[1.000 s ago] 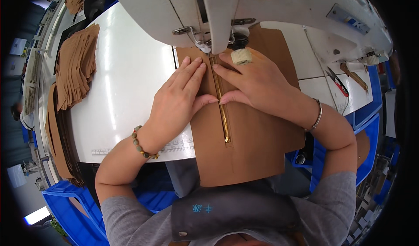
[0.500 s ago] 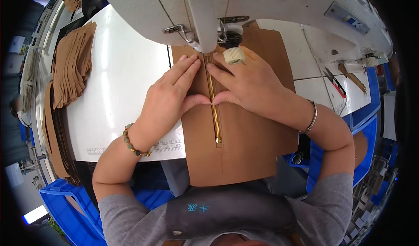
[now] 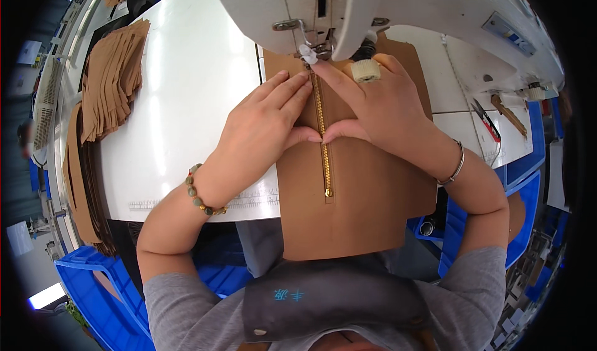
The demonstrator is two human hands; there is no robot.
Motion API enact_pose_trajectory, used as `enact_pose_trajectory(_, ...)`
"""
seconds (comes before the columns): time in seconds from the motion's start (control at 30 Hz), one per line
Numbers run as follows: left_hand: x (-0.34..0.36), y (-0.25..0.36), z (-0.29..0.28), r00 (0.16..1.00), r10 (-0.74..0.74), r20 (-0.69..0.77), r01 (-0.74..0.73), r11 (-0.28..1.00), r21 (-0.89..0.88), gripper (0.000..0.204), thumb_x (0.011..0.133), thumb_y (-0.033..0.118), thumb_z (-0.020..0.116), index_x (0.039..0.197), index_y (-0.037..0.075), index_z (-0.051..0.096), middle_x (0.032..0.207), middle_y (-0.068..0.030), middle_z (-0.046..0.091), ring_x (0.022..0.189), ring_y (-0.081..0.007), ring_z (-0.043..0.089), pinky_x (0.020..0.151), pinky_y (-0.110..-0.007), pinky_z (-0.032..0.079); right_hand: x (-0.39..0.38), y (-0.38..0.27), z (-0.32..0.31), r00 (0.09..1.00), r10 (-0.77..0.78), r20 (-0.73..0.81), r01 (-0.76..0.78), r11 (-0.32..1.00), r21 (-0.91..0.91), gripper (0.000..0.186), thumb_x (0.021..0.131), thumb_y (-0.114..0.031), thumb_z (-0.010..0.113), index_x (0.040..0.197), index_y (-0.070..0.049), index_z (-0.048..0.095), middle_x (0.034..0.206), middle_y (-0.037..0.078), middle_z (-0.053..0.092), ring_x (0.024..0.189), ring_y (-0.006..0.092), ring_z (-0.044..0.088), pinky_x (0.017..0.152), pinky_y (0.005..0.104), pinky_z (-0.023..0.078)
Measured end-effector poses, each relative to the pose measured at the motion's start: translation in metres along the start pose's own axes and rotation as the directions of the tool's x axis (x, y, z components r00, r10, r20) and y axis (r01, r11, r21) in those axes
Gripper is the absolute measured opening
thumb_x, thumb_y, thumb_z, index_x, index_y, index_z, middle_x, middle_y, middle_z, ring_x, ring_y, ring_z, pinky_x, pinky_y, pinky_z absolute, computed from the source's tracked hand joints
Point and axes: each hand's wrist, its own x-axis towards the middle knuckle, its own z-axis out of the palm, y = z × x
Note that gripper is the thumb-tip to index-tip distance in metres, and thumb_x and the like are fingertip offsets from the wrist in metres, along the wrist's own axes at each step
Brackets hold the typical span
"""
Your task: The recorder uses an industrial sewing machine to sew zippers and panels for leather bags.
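A brown leather-like panel (image 3: 357, 226) with a gold zipper (image 3: 326, 169) in a narrow opening lies under the white sewing machine (image 3: 451, 2). My left hand (image 3: 261, 130) lies on the panel left of the zipper, fingers flat and thumb at the zipper. My right hand (image 3: 388, 111) rests on the right side, thumb meeting the left thumb at the zipper, index finger stretched up to a small white piece (image 3: 308, 54) by the needle area. The machine's knob (image 3: 365, 70) partly hides its fingers.
Brown strips (image 3: 112, 77) are piled on the white table (image 3: 186, 71) at left, beside longer pieces (image 3: 84, 183). Red-handled snips (image 3: 488, 124) and a brown scrap (image 3: 507, 111) lie at right. Blue bins (image 3: 96, 270) flank the table below.
My right index finger has reached farther forward to the needle area, where a small white piece now shows. The view has shifted slightly; both thumbs remain at the zipper.
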Motion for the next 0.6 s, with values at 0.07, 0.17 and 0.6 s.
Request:
enact_pose_trajectory(0.07,-0.0012,0.0003,0.0012,1.000,-0.015,0.005,0.015,1.000,-0.010,0.076,0.079,0.044,0.077,0.139,0.000,0.062,0.145,-0.0113,0.062,0.138,-0.0324,0.056,0.110,-0.040,0.050,0.0018,0.0022,0.0009,0.999,0.014,0.034,-0.015,1.000,0.028,0.070,0.067,-0.063,0.079,0.113,-0.010,0.071,0.088,0.004,0.067,0.087,0.0223,0.065,0.084,0.0373,0.046)
enact_pose_trajectory(0.17,-0.0018,0.0000,0.0032,1.000,-0.024,-0.018,0.023,0.999,-0.029,0.075,0.079,0.043,0.078,0.138,0.000,0.063,0.145,-0.0108,0.062,0.137,-0.0326,0.056,0.110,-0.040,0.051,0.0024,0.0032,0.0010,0.998,0.023,0.060,-0.025,0.999,0.036,0.071,0.067,-0.066,0.076,0.111,-0.010,0.072,0.088,0.004,0.067,0.085,0.0219,0.065,0.078,0.0359,0.044)
enact_pose_trajectory(0.6,-0.0057,0.0036,0.0059,0.994,-0.077,-0.073,0.066,0.988,-0.140,0.073,0.079,0.041,0.082,0.132,-0.005,0.064,0.137,-0.0161,0.066,0.133,-0.0355,0.060,0.103,-0.041,0.056,-0.0058,0.0022,0.0014,0.996,-0.001,0.087,-0.005,0.997,0.079,0.079,0.065,-0.061,0.080,0.119,-0.004,0.072,0.101,0.007,0.063,0.102,0.0240,0.062,0.090,0.0367,0.049)
